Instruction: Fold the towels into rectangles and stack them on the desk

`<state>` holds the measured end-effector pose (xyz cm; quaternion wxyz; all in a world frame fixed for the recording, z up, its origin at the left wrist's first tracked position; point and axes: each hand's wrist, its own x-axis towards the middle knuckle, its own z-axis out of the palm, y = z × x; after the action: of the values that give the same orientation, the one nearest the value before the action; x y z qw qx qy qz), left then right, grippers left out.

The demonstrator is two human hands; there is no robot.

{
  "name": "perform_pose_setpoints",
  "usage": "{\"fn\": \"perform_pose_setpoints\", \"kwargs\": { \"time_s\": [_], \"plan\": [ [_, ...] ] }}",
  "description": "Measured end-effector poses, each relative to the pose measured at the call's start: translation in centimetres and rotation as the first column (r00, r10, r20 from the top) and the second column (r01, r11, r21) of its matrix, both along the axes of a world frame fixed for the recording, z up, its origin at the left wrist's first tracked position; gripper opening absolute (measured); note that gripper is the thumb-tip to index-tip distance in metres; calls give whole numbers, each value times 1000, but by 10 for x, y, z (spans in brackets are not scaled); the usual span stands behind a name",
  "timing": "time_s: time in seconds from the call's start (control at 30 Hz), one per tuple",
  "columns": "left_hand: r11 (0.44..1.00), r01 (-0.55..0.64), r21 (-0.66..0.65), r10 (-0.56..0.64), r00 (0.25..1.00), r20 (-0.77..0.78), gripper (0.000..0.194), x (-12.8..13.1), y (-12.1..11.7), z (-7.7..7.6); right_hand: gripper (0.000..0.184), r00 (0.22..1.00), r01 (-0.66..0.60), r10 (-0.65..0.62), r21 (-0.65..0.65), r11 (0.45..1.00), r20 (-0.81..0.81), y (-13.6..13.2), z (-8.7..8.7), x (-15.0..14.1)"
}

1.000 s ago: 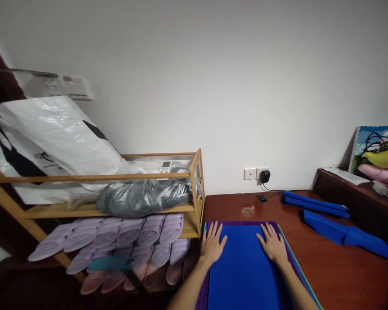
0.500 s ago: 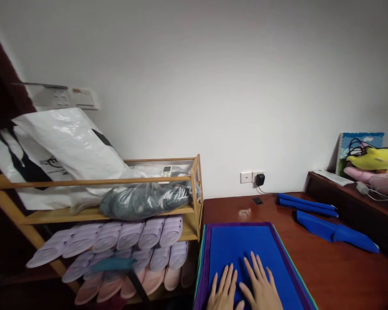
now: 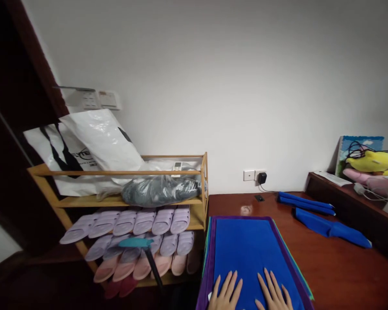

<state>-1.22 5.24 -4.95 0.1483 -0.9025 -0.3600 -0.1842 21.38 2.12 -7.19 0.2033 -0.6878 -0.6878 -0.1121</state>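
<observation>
A stack of felt sheets lies on the dark wooden table (image 3: 330,267), with a blue sheet (image 3: 248,245) on top and purple and green edges (image 3: 211,258) showing beneath. My left hand (image 3: 225,293) lies flat on the near part of the blue sheet, fingers stretched out. Beside it, my right hand (image 3: 274,293) rests the same way, fingers spread. Only the fingers and part of each hand show at the bottom edge.
Rolled blue felt pieces (image 3: 326,224) lie at the table's right. A wooden rack (image 3: 129,200) with several slippers (image 3: 142,224) and plastic bags stands to the left. A wall socket with a plugged charger (image 3: 261,176) is behind. Plush toys (image 3: 375,161) sit on a raised shelf at right.
Both hands slid from the sheet's far end toward me along the blue sheet, came close together, then spread slightly apart. The view shifted left and down.
</observation>
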Motion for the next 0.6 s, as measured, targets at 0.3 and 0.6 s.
{"fn": "perform_pose_setpoints", "kwargs": {
  "time_s": [0.3, 0.6],
  "plan": [
    [905, -100, -414, 138, 989, 61, 57, 7, 20, 69, 58, 985, -171, 162, -190, 967, -61, 47, 58, 4],
    [830, -100, -548, 184, 978, 101, 67, -1, 2, 24, 64, 992, 129, -127, -218, 967, 23, 28, 30, -19]
  ]
}}
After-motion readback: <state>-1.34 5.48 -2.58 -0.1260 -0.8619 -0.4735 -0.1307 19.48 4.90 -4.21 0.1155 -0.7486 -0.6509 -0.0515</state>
